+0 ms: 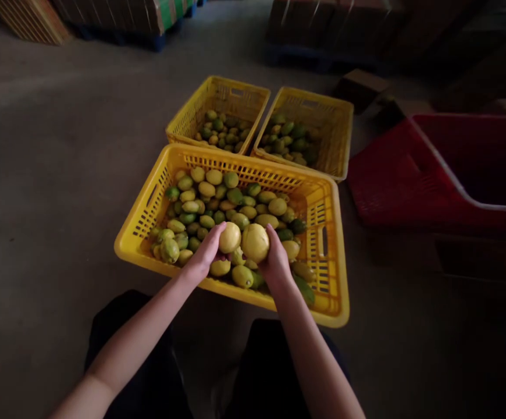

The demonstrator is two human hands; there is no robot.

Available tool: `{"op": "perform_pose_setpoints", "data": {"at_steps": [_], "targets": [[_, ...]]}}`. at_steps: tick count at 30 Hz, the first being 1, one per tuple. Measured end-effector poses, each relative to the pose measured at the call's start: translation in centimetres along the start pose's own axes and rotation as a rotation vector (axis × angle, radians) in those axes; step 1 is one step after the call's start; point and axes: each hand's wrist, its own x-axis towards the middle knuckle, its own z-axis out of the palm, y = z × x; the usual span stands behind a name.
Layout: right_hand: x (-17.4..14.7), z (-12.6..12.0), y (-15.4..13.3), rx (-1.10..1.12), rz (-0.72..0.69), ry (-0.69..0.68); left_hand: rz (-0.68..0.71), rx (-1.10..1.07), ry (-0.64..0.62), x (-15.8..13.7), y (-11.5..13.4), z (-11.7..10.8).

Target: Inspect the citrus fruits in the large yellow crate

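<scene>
Left hand (206,254): grip held smaller lemon (230,238) | right hand (278,259): grip held larger lemon (255,242) | gentle pressure above yellow crate (339,256) suited both

Dim light covers a grey floor (52,174), with boxes (109,13) on blue pallets (159,42) beyond.

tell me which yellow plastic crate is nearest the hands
The front yellow plastic crate: the left hand and right hand, each holding a round yellow fruit, are above it. The two yellow plastic crates behind lie farther away.
</scene>
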Motion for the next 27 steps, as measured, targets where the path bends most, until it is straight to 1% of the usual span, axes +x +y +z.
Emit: {"op": "perform_pose_setpoints", "data": {"at_steps": [3, 5, 8, 11, 13, 16, 19, 22, 24, 27], "targets": [[0.2, -0.2, 0.7, 0.017, 0.034, -0.005, -0.116, -0.028, 0.044, -1.2, 0.5, 0.3], [0.3, 0.0, 1.2, 0.04, 0.05, -0.019, -0.123, -0.096, 0.119, -1.5, 1.0, 0.6], [0.2, 0.8, 1.5, 0.059, 0.006, -0.058, -0.035, -0.206, 0.181, -1.6, 2.2, 1.0], [-0.2, 1.6, 1.1, 0.059, -0.06, -0.065, 0.125, -0.211, 0.151, -1.7, 3.3, 1.1], [-0.6, 2.0, 0.5, 0.056, -0.086, -0.026, 0.157, -0.192, 0.131, -1.7, 3.6, 0.9], [-1.4, 2.3, -0.3, 0.063, -0.071, -0.009, 0.123, -0.176, 0.115, -1.9, 3.3, 0.6], [-2.3, 2.5, -0.8, 0.095, -0.017, -0.02, 0.086, -0.16, 0.115, -2.3, 2.9, 0.8], [-2.9, 2.7, -1.1, 0.146, 0.026, -0.015, 0.036, -0.147, 0.115, -2.8, 3.1, 1.1], [-3.0, 2.7, -1.2, 0.169, -0.007, -0.016, 0.016, -0.148, 0.129, -3.2, 3.4, 1.4], [-2.9, 2.4, -1.0, 0.146, -0.154, -0.01, -0.008, -0.161, 0.155, -3.6, 3.7, 1.7]]}}
